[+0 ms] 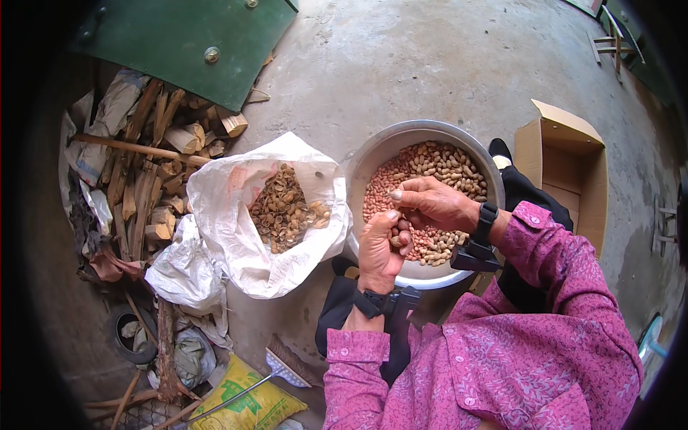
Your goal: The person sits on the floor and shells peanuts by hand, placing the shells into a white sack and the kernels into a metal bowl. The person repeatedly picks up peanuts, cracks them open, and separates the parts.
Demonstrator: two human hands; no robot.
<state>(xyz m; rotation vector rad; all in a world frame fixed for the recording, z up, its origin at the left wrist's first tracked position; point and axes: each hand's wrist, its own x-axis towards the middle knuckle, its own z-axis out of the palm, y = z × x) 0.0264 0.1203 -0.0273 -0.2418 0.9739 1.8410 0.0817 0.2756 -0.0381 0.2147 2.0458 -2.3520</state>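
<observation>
Over a wide metal basin point(388, 143), both of my hands are close together. My left hand point(378, 256) is curled, palm up, around a few peanuts in their shells point(396, 241). Just above and to the right, my right hand point(443, 206) has its thumb and fingers pinched together; whatever sits between the tips is too small to make out. Reddish shelled peanut kernels point(378, 192) fill the basin's left part, while unshelled peanuts point(459, 170) lie at its right and near side. Left of the basin, an open white woven sack point(228, 247) holds broken peanut shells point(276, 208).
An open cardboard box point(593, 183) stands to the right. Firewood point(143, 186) is piled at the left below a green panel point(172, 50). A yellow bag point(251, 398), a broom point(283, 369) and a small tyre point(135, 337) lie at lower left.
</observation>
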